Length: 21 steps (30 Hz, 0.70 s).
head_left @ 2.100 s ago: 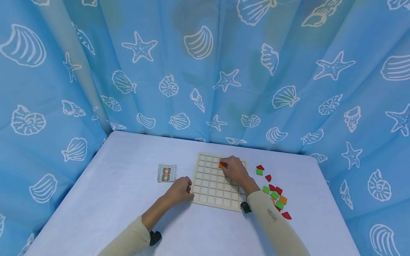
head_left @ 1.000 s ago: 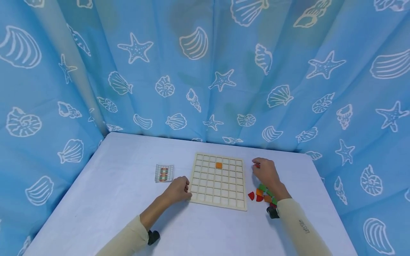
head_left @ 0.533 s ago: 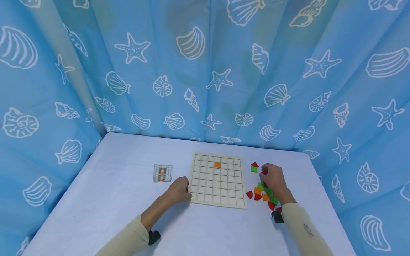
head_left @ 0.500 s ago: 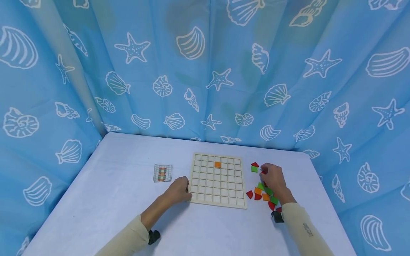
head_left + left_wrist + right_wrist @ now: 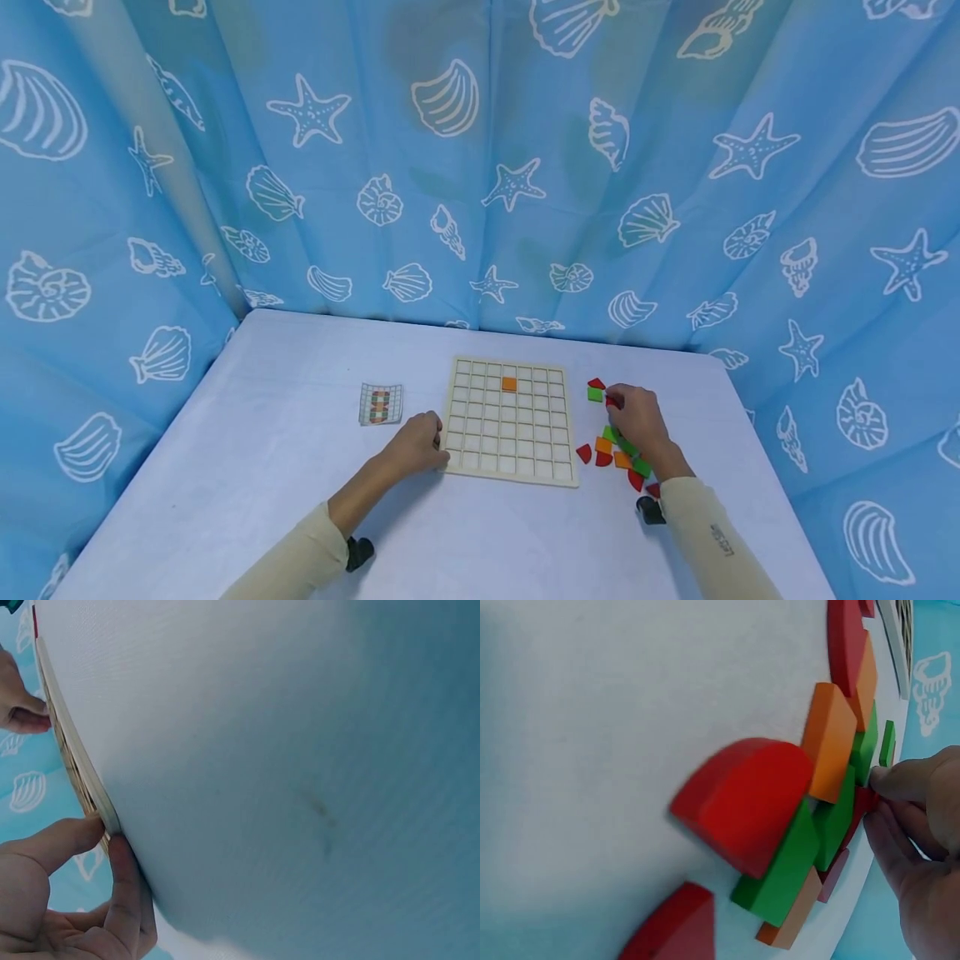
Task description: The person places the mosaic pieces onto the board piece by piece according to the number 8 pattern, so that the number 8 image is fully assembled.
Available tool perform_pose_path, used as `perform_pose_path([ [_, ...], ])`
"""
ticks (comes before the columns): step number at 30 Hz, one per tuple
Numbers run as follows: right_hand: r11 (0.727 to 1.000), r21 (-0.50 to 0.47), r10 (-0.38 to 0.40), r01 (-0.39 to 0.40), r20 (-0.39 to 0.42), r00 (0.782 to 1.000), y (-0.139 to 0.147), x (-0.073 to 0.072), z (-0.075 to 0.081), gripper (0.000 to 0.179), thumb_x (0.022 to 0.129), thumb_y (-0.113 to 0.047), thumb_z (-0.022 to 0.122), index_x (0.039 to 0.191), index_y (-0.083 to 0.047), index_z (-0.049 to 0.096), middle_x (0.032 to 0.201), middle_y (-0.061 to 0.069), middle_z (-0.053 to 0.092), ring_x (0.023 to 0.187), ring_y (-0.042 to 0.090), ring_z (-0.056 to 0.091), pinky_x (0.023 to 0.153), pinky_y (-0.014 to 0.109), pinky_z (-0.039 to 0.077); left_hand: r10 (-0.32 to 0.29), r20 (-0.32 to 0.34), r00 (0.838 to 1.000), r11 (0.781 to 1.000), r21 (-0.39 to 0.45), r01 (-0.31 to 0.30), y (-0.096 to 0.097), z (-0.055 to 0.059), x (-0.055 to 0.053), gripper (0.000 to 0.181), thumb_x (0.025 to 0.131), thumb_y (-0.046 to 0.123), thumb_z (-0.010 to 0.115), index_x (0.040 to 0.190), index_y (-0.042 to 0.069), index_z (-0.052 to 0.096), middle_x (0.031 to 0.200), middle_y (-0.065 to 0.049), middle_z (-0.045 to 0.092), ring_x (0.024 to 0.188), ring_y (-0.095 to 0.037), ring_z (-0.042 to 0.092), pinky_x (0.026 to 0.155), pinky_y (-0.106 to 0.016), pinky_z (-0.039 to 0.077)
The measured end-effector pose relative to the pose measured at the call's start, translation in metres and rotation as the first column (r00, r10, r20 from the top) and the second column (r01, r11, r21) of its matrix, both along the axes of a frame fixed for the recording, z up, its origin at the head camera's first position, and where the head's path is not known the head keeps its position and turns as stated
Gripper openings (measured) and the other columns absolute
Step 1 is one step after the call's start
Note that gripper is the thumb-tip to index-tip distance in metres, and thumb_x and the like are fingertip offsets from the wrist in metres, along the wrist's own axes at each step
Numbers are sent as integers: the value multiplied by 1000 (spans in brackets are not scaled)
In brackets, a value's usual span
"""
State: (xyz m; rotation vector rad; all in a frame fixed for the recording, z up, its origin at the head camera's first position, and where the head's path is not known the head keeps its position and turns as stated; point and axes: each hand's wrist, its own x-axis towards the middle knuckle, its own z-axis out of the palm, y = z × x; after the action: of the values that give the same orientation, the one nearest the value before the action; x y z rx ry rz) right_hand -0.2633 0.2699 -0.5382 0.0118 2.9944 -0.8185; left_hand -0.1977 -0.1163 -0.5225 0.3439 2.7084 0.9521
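At the lower left corner of a pale grid board (image 5: 525,479), my left hand (image 5: 415,446) pinches the edge between thumb and fingers. The left wrist view shows the thumb on top of the board edge (image 5: 79,754) and a finger against its underside. One orange square tile (image 5: 509,384) lies in a cell of the second row from the far side. Right of the board, my right hand (image 5: 641,421) pinches a red tile (image 5: 611,402) above the loose pieces. In the right wrist view that red piece (image 5: 864,796) is partly hidden by the fingertips.
Beneath and beside my right wrist lie several red quarter-round, green (image 5: 641,467) and orange (image 5: 622,460) tiles. A green square (image 5: 595,394) touches a red piece (image 5: 596,383) farther back. Left of the board lies a pattern card (image 5: 380,405). A shell-print curtain (image 5: 480,167) surrounds the white table.
My right hand has left the orange tile on the board, moved right to the loose pieces, and now pinches a red tile. My left hand stays on the board's corner.
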Motion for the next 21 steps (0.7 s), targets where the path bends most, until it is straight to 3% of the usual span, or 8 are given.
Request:
perform_pose_path([
  [4,999,29,22,-22,-9,1000,-2,-2,2,40,91,-10,69,128,2,59,116,19,63,97,31,55,89,45,51,2,-7,1000,1000,8,-2,-1,2,-1,36,78,7,78,103,-4,55,81,-4,50,71,-17,48,62,-30,43],
  [9,1000,-8,27,-28,-31,999,-10,-3,5,42,92,-11,68,131,1,58,119,19,62,101,32,54,90,47,50,-1,-9,1000,1000,3,1,-3,2,-1,35,78,7,78,102,-4,55,80,-4,50,70,-16,48,61,-30,43],
  [16,994,-11,106,-108,-104,989,-49,-14,9,38,91,-9,68,127,-1,62,115,15,65,109,31,57,95,47,47,-1,-4,1000,1000,21,1,-4,-1,-1,35,78,6,77,103,-4,55,81,-4,50,70,-17,48,61,-30,43],
  [21,987,-32,154,-158,-105,982,-80,-18,10,38,90,-10,69,127,-1,63,115,14,65,109,30,57,93,46,48,-18,-22,1000,999,37,19,-3,-3,0,35,78,5,77,103,-5,54,80,-4,50,69,-16,48,60,-30,43],
])
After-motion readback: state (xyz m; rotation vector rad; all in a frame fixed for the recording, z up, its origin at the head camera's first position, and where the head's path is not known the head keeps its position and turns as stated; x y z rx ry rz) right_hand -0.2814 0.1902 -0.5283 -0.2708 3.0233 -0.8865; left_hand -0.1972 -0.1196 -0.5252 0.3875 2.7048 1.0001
